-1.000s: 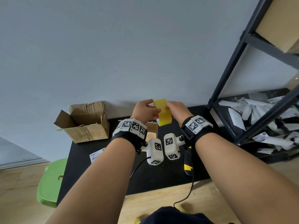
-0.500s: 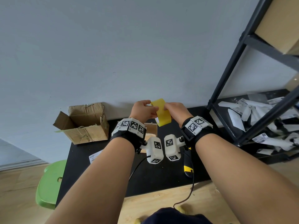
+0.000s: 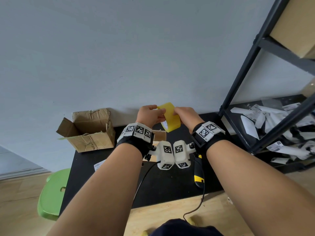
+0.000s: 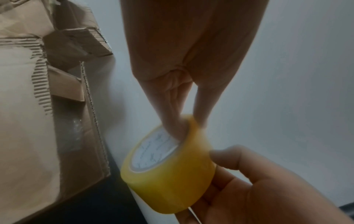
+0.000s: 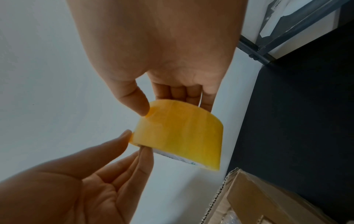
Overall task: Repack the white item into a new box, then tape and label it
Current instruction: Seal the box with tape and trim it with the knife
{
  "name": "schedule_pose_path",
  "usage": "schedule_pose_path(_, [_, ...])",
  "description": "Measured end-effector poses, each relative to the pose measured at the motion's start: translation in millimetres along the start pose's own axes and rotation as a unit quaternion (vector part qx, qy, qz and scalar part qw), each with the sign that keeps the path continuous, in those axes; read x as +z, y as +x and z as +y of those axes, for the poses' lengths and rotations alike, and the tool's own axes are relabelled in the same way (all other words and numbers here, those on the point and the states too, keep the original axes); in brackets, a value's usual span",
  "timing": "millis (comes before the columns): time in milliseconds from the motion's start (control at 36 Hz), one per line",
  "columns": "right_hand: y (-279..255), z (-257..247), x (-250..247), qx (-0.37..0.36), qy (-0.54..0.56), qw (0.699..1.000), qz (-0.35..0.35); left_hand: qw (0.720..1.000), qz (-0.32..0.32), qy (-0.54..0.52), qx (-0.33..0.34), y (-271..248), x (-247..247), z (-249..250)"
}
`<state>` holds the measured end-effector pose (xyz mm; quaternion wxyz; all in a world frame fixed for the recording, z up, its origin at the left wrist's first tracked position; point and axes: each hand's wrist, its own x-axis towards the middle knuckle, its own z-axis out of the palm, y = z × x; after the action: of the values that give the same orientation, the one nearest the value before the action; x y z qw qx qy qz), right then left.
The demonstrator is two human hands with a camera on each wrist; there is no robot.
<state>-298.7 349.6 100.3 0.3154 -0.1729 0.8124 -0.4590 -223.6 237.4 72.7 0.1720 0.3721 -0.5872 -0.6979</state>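
While the head view shows little else altered, the tape roll has tipped since a second ago: it stood more upright between the hands then, and now leans with its open core turned toward the left hand. I judge the person is turning it to hunt for the loose end, so taping has not begun. Both hands hold it up in front of the wall, above the black table, with the right hand on its far side. An opened old box sits to the left.

From the left wrist, fingers hook into the core and the thumb presses outside, pinching the roll.

From the right wrist, thumb and fingers clasp the roll; it is glossy yellow, with a white printed liner. No free end shows.
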Motion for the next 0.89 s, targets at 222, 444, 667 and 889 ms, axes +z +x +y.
schedule_pose_path(222, [2.6,-1.8,0.2,0.002,0.003,1.0,0.009,0.998,-0.042,0.042,0.002,-5.6,-1.9,4.2])
schedule_pose_path(444, [0.1,-7.0,0.3,0.001,-0.027,1.0,-0.006,0.999,-0.016,0.029,0.015,-8.4,1.3,4.6])
schedule_pose_path(667, [0.0,-9.8,1.7,-0.001,-0.065,0.998,-0.014,1.0,-0.003,0.018,0.011,-7.2,2.2,4.1])
schedule_pose_path(889, [0.9,-1.3,-0.1,0.002,-0.033,0.999,-0.013,1.0,-0.005,0.018,0.011,-8.0,1.9,5.7])
